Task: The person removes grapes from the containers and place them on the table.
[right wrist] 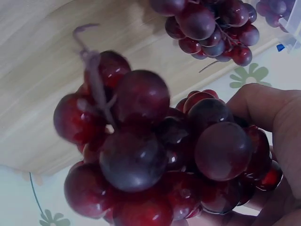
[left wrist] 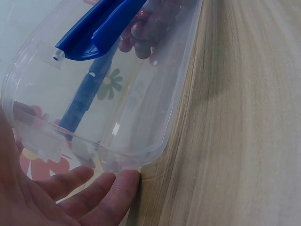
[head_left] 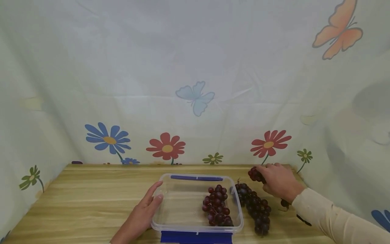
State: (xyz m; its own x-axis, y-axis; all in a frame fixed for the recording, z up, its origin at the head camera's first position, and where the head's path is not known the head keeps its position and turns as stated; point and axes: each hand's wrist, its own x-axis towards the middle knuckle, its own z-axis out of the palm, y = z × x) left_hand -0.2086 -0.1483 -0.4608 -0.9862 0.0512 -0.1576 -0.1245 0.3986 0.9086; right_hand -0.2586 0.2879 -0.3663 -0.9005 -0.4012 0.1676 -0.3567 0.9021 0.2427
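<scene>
My right hand (head_left: 278, 181) grips a bunch of dark red grapes (right wrist: 136, 160) above the table's back right; in the right wrist view its stem sticks out at the upper left. My left hand (head_left: 140, 211) rests against the left side of a clear plastic container (head_left: 197, 229), its fingers (left wrist: 117, 193) touching the outside of the wall. Blue clips (head_left: 196, 237) are on the container's long sides. Inside it, toward the right, lies one bunch of grapes (head_left: 217, 205). A darker row of grapes (head_left: 256, 206) lies on the table just right of the container.
More grapes (head_left: 284, 203) show partly beneath the right wrist. The wood-patterned table (head_left: 100, 193) runs back to a pale curtain (head_left: 146, 67) printed with flowers and butterflies.
</scene>
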